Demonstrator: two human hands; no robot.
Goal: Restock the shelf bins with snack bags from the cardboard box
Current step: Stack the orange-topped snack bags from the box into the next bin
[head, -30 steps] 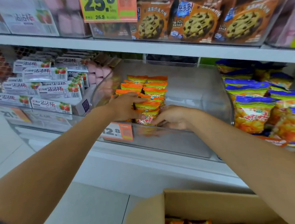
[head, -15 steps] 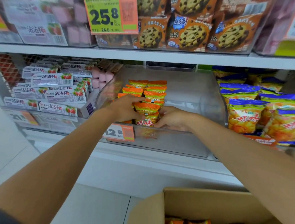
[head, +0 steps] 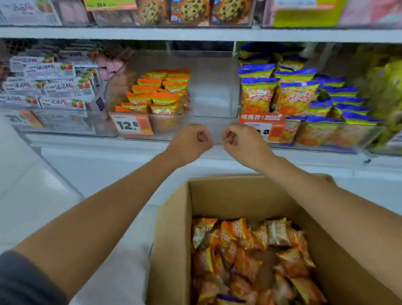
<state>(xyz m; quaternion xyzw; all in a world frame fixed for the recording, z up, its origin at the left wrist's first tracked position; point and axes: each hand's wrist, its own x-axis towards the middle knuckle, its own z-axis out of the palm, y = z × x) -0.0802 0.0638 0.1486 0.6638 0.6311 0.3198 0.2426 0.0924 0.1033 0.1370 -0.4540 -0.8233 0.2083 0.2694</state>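
Left hand and right hand, fingers curled on nothing, hover before the clear bin, seemingly free to grab stock. Orange snack bags pack its 9 o'clock side; more fill the cardboard box at 6 o'clock.

My left hand and right hand are off the orange snack bags and out of the clear bin. They now sit close together at 5 o'clock from that stack, fingers curled on nothing, with the cardboard box at 6 o'clock below them.
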